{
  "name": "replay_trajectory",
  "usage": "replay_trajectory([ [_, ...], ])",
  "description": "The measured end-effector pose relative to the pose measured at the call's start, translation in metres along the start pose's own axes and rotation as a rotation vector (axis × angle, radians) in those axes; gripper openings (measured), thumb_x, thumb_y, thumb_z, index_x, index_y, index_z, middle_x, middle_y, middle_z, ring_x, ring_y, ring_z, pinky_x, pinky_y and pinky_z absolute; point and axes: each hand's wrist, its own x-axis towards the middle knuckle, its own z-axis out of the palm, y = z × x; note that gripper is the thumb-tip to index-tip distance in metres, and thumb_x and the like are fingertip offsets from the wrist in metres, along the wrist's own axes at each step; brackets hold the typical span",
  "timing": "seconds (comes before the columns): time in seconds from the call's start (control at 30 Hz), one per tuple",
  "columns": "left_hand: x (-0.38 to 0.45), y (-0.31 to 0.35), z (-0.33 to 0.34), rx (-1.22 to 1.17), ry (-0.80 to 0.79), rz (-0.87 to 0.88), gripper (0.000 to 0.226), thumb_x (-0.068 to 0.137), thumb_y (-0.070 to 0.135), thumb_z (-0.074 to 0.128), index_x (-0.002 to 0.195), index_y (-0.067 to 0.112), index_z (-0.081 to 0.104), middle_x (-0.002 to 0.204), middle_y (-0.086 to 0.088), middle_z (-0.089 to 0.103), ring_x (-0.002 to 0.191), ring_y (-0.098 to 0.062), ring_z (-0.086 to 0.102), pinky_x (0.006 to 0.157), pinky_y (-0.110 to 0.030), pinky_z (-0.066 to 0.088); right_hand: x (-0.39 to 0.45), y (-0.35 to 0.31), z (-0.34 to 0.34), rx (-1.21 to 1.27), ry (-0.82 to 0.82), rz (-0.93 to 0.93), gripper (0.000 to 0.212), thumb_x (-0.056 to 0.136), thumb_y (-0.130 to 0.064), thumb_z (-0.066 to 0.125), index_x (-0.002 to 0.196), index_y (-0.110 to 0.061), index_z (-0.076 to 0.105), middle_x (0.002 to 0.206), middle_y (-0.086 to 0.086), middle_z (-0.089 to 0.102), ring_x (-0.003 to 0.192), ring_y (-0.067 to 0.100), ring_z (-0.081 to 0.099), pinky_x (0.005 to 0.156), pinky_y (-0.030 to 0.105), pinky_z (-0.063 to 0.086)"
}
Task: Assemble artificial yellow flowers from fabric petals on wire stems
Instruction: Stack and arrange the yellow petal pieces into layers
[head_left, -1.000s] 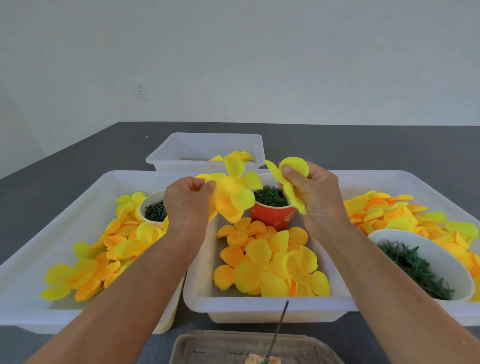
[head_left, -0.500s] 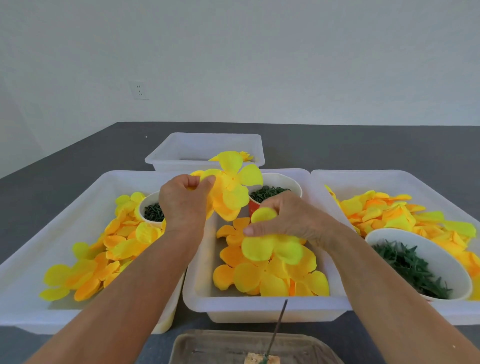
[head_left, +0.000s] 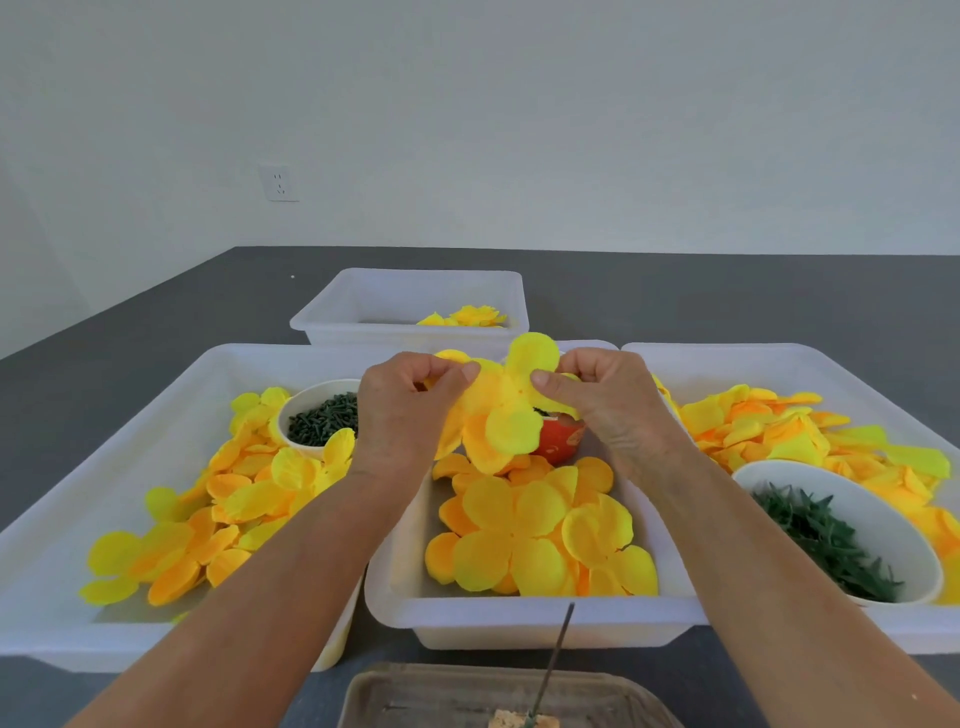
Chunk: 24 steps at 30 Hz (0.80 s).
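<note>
Head view, near to far. Wire stem (head_left: 553, 662): upright in the front tray (head_left: 415, 696), bare. Your left hand (head_left: 410, 410) and right hand (head_left: 613, 405): both pinching the stacked petal layers (head_left: 501, 410) above the middle bin (head_left: 519, 623). Step: aligning layers. Next, likely: centre holes matched, then threaded onto the stem.

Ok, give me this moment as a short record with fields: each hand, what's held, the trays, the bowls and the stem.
left hand: pinches the held petals' left edge
right hand: pinches their right side
held item: yellow fabric petal cluster, above the middle tray
middle white plastic tray: loose yellow-orange petal pieces, a red cup behind
left white tray: petals and a white bowl of dark green pieces
right white tray: petals and a white bowl of green leaves
thin wire stem: stands in the near brownish tray
</note>
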Motion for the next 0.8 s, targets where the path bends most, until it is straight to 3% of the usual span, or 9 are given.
replay_trajectory([
  [0.07, 0.002, -0.001, -0.001, -0.009, 0.043, -0.001, 0.021, 0.088, 0.024, 0.063, 0.068, 0.027, 0.066, 0.071, 0.003, 0.064, 0.067, -0.011, 0.052, 0.064, -0.026, 0.043, 0.002, 0.002, 0.0, 0.015, 0.032, 0.003, 0.021, 0.081, -0.019, 0.071, 0.08, 0.001, 0.068, 0.074, 0.016, 0.059, 0.067, 0.021, 0.052, 0.066, 0.035, 0.044],
  [0.2, 0.004, -0.005, -0.004, 0.03, 0.099, 0.015, 0.022, 0.087, 0.005, 0.06, 0.092, 0.024, 0.07, 0.078, 0.002, 0.061, 0.061, -0.006, 0.05, 0.058, -0.022, 0.043, 0.001, -0.001, 0.0, 0.008, 0.05, 0.018, 0.025, 0.085, -0.02, 0.067, 0.086, 0.006, 0.067, 0.071, 0.008, 0.061, 0.056, 0.004, 0.055, 0.059, 0.023, 0.046],
  [0.33, 0.009, -0.006, -0.009, 0.077, 0.222, 0.024, 0.042, 0.084, 0.001, 0.06, 0.121, 0.022, 0.059, 0.089, -0.001, 0.061, 0.071, -0.013, 0.055, 0.069, -0.027, 0.042, -0.001, -0.004, -0.001, -0.012, -0.103, 0.065, 0.014, 0.082, -0.019, 0.07, 0.07, -0.012, 0.07, 0.065, 0.003, 0.063, 0.062, 0.015, 0.054, 0.059, 0.026, 0.045],
  [0.43, 0.01, -0.006, -0.011, 0.063, 0.305, 0.008, 0.052, 0.084, 0.003, 0.063, 0.131, 0.019, 0.05, 0.092, 0.0, 0.06, 0.074, -0.012, 0.055, 0.071, -0.029, 0.045, -0.003, -0.003, -0.002, -0.162, -0.277, 0.138, 0.013, 0.077, -0.019, 0.075, 0.069, -0.013, 0.068, 0.063, 0.004, 0.059, 0.059, 0.016, 0.053, 0.061, 0.031, 0.048],
  [0.53, 0.01, -0.005, -0.011, 0.022, 0.31, -0.021, 0.05, 0.081, 0.003, 0.066, 0.127, 0.016, 0.051, 0.089, 0.004, 0.06, 0.072, -0.011, 0.058, 0.07, -0.031, 0.049, -0.005, -0.001, -0.002, -0.347, -0.418, 0.127, 0.017, 0.071, -0.023, 0.081, 0.081, -0.016, 0.07, 0.082, 0.0, 0.066, 0.077, 0.012, 0.06, 0.073, 0.028, 0.051],
  [0.6, 0.009, -0.004, -0.01, -0.003, 0.282, -0.045, 0.043, 0.079, 0.004, 0.069, 0.117, 0.016, 0.056, 0.081, 0.008, 0.062, 0.067, -0.002, 0.057, 0.064, -0.026, 0.048, -0.006, 0.0, -0.001, -0.354, -0.381, 0.083, 0.027, 0.068, -0.036, 0.081, 0.087, -0.02, 0.07, 0.086, -0.003, 0.068, 0.081, 0.011, 0.062, 0.077, 0.025, 0.05],
  [0.7, 0.002, 0.0, -0.006, -0.08, 0.144, -0.062, 0.026, 0.075, 0.003, 0.073, 0.092, 0.02, 0.063, 0.078, 0.006, 0.067, 0.068, -0.007, 0.062, 0.056, -0.021, 0.05, -0.007, -0.003, 0.002, -0.174, -0.264, 0.028, 0.027, 0.071, -0.047, 0.074, 0.081, -0.022, 0.072, 0.08, -0.001, 0.072, 0.067, 0.006, 0.064, 0.063, 0.018, 0.051],
  [0.8, -0.004, 0.003, 0.0, -0.173, -0.073, -0.101, 0.022, 0.075, 0.004, 0.074, 0.082, 0.022, 0.066, 0.079, -0.002, 0.071, 0.072, -0.017, 0.067, 0.062, -0.028, 0.056, -0.007, -0.002, 0.005, -0.069, -0.186, -0.007, 0.018, 0.082, -0.031, 0.07, 0.077, -0.013, 0.07, 0.066, -0.002, 0.068, 0.06, 0.005, 0.061, 0.056, 0.019, 0.051],
])
